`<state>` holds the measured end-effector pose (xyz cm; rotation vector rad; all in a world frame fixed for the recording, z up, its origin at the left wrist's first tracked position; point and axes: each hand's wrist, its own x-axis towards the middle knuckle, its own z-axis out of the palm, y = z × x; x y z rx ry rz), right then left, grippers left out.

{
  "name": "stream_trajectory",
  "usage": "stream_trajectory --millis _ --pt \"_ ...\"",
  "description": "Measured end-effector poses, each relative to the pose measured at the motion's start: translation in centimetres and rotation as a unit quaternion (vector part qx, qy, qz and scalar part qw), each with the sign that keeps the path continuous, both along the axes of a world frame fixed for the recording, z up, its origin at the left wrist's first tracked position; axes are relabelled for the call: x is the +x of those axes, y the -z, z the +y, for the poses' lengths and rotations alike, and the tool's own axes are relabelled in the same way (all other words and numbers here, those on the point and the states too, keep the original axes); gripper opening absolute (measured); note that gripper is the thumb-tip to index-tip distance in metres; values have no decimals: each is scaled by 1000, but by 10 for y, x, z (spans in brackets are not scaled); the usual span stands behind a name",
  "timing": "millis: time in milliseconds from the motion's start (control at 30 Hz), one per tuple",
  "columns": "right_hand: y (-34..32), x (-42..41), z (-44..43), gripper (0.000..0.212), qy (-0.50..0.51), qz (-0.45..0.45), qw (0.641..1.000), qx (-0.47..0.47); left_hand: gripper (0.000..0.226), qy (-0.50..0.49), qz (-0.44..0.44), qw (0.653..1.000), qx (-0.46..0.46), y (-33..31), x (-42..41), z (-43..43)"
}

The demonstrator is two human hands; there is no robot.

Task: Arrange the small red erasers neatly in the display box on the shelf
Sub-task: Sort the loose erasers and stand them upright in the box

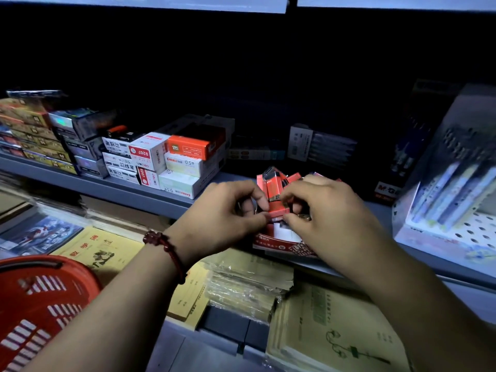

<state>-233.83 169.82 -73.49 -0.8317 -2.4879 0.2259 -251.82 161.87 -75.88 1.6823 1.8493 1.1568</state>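
A red and white display box (279,244) stands at the front edge of the grey shelf (139,190). Several small red erasers (275,183) stick up in it, leaning at different angles. My left hand (228,210) and my right hand (322,210) meet over the box. Together their fingertips pinch one red eraser (279,210) just above the box's front. My hands hide the middle and right part of the box. A dark red bead bracelet sits on my left wrist.
Stacked boxes of pencil leads and staples (171,162) fill the shelf to the left. Blister packs of pens (453,189) lean at the right. Below lie yellow exercise books (99,251), wrapped notebook stacks (247,285) and a red shopping basket (35,304).
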Motion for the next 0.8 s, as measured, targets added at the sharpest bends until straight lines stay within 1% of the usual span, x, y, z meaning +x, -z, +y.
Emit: stream_trajectory --millis 67,133,267,333,467,567,633,733,800 --pt "2 -2 -4 11 5 -35 999 33 20 -18 5 1000 3 0 1 3" --pt "3 -5 -6 12 21 -58 996 59 25 -37 9 999 -5 1 3 5" --pt "1 -9 -8 10 51 -74 993 79 21 -61 15 998 -3 3 6 8" --pt "1 -10 -6 10 55 -83 991 86 21 -66 34 997 3 5 7 10" --pt "3 -9 -3 17 44 -79 992 88 25 -73 80 994 15 7 7 12" --pt "6 -7 0 19 24 -42 995 83 18 -59 88 994 34 5 6 10" --pt "7 -4 3 14 7 10 999 50 13 -47 41 997 53 6 5 10" --pt "8 -1 10 11 -13 96 995 -32 15 12 -95 994 44 5 7 10" --pt "7 1 11 11 -24 125 990 -64 19 52 -165 985 28 4 8 10"
